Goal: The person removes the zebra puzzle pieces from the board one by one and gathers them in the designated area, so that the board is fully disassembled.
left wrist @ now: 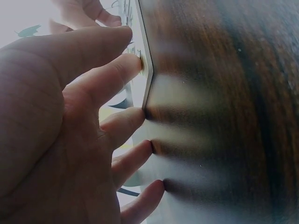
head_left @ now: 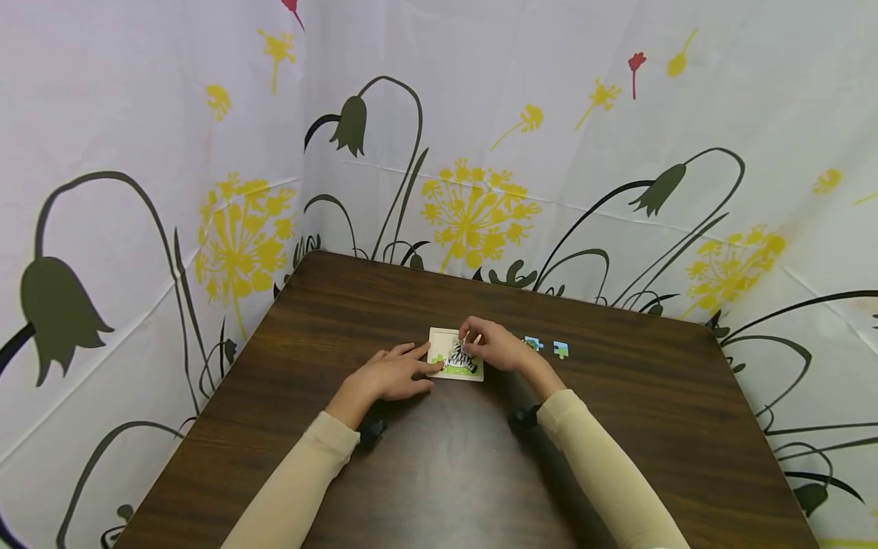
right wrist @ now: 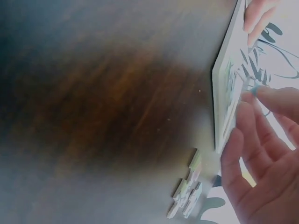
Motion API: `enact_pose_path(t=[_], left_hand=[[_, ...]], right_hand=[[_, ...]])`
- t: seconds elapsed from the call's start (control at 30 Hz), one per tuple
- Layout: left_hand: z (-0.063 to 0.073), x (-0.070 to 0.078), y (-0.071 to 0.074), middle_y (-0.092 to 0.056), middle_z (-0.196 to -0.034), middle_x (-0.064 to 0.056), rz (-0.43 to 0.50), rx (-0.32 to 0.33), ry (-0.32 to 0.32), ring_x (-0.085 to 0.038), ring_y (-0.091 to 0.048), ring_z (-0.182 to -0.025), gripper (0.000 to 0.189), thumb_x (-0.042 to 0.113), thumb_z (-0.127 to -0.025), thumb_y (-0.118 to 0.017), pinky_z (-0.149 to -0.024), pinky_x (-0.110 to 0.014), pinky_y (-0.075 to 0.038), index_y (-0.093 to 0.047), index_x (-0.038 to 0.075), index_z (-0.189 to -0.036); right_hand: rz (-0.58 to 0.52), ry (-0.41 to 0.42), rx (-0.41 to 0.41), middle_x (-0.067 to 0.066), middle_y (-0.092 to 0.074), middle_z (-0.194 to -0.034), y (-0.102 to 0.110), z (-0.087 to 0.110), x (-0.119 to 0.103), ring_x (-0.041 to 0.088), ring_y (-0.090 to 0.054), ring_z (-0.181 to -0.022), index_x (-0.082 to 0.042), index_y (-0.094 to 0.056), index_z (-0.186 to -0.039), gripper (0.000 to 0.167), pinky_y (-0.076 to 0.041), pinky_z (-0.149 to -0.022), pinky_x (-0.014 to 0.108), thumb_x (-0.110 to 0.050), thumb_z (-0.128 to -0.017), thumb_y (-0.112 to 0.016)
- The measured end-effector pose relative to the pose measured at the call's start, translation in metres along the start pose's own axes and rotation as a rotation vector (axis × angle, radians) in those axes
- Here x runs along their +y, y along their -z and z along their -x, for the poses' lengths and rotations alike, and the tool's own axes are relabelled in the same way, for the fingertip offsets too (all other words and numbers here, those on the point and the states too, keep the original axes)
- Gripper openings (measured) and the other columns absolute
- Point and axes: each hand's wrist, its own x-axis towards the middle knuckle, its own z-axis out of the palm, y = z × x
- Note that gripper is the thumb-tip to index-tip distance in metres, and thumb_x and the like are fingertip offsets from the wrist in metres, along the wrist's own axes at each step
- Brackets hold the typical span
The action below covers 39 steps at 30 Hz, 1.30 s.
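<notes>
Right grip [right wrist: 271, 175], puzzle piece [right wrist: 253, 89] in pinch

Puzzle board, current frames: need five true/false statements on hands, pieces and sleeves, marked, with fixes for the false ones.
1. The left hand touches the puzzle board. True.
2. The picture on the board is a giraffe. False: it is a black-and-white striped zebra.
3. The right hand pinches a small piece at the board. True.
4. The loose pieces lie left of the board. False: they lie to its right, on the table.
5. Both sleeves are cream-coloured. True.
</notes>
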Motion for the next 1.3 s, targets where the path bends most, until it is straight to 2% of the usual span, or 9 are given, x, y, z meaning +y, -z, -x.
enact_pose_path(t=[0.13, 0.3, 0.4, 0.5, 0.67, 0.83, 1.0, 1.1, 1.3], left_hand=[[0.000, 0.000, 0.000, -0.019, -0.182, -0.001, 0.003, -0.005, 0.001, -0.036, -0.019, -0.168, 0.052, 0.045, -0.111, -0.057, -0.130, -0.072, -0.017, -0.049, 0.041, -0.162], [0.000, 0.001, -0.001, -0.020, -0.182, -0.002, 0.001, -0.001, 0.004, -0.036, -0.019, -0.167, 0.052, 0.044, -0.111, -0.057, -0.130, -0.071, -0.017, -0.050, 0.039, -0.162], [0.001, 0.001, -0.001, -0.020, -0.182, -0.003, -0.010, 0.002, 0.001, -0.036, -0.020, -0.167, 0.052, 0.044, -0.111, -0.057, -0.130, -0.070, -0.018, -0.050, 0.037, -0.162], [0.003, 0.001, -0.002, -0.019, -0.182, -0.003, -0.013, 0.002, 0.000, -0.037, -0.020, -0.167, 0.051, 0.043, -0.111, -0.057, -0.130, -0.069, -0.019, -0.050, 0.037, -0.162], [0.005, 0.000, -0.004, -0.021, -0.181, -0.004, -0.003, 0.013, 0.002, -0.037, -0.021, -0.167, 0.052, 0.042, -0.111, -0.057, -0.130, -0.068, -0.021, -0.051, 0.036, -0.162], [0.004, -0.002, -0.003, -0.020, -0.182, -0.004, 0.000, 0.020, 0.004, -0.037, -0.021, -0.167, 0.052, 0.042, -0.111, -0.057, -0.129, -0.067, -0.021, -0.050, 0.037, -0.162], [0.004, -0.002, 0.001, -0.020, -0.182, -0.003, -0.004, 0.026, 0.003, -0.038, -0.020, -0.167, 0.052, 0.042, -0.111, -0.057, -0.129, -0.068, -0.021, -0.050, 0.037, -0.162], [0.002, -0.003, 0.000, -0.020, -0.182, -0.003, -0.007, 0.027, -0.003, -0.038, -0.020, -0.167, 0.052, 0.042, -0.111, -0.057, -0.129, -0.069, -0.020, -0.050, 0.037, -0.162], [-0.002, -0.001, -0.003, -0.020, -0.182, -0.003, -0.006, 0.033, -0.015, -0.038, -0.021, -0.167, 0.051, 0.042, -0.111, -0.057, -0.129, -0.069, -0.020, -0.050, 0.039, -0.161]], right_hand=[[-0.025, 0.008, 0.038, 0.006, -0.073, -0.109, -0.002, 0.004, 0.002, 0.017, -0.063, -0.084, -0.016, -0.067, -0.119, 0.012, -0.054, -0.077, 0.032, -0.015, -0.107, -0.066], [-0.148, 0.009, 0.111, 0.013, -0.073, -0.104, 0.000, 0.020, 0.012, 0.026, -0.066, -0.080, -0.011, -0.071, -0.122, 0.016, -0.055, -0.069, 0.031, -0.011, -0.107, -0.067], [-0.206, 0.016, 0.144, 0.017, -0.073, -0.104, 0.004, 0.036, 0.022, 0.032, -0.067, -0.080, -0.006, -0.072, -0.125, 0.020, -0.055, -0.067, 0.032, -0.010, -0.107, -0.066], [-0.233, 0.008, 0.174, 0.020, -0.074, -0.109, 0.009, 0.055, 0.034, 0.033, -0.068, -0.082, -0.002, -0.073, -0.128, 0.023, -0.057, -0.071, 0.035, -0.009, -0.108, -0.065], [-0.248, -0.042, 0.220, 0.022, -0.073, -0.117, 0.022, 0.088, 0.053, 0.030, -0.067, -0.087, 0.000, -0.072, -0.129, 0.024, -0.059, -0.077, 0.037, -0.009, -0.108, -0.065], [-0.243, -0.113, 0.262, 0.022, -0.072, -0.112, 0.035, 0.113, 0.067, 0.024, -0.063, -0.083, 0.002, -0.071, -0.129, 0.025, -0.057, -0.073, 0.035, -0.007, -0.107, -0.066], [-0.238, -0.131, 0.264, 0.025, -0.071, -0.111, 0.039, 0.119, 0.075, 0.021, -0.063, -0.081, 0.007, -0.069, -0.129, 0.026, -0.056, -0.070, 0.030, -0.005, -0.106, -0.065], [-0.239, -0.142, 0.255, 0.028, -0.071, -0.111, 0.038, 0.120, 0.079, 0.022, -0.063, -0.082, 0.009, -0.067, -0.129, 0.026, -0.057, -0.070, 0.032, -0.004, -0.107, -0.064], [-0.225, -0.182, 0.263, 0.024, -0.070, -0.103, 0.041, 0.118, 0.085, 0.021, -0.062, -0.078, 0.005, -0.068, -0.129, 0.025, -0.054, -0.066, 0.030, -0.006, -0.107, -0.065]])
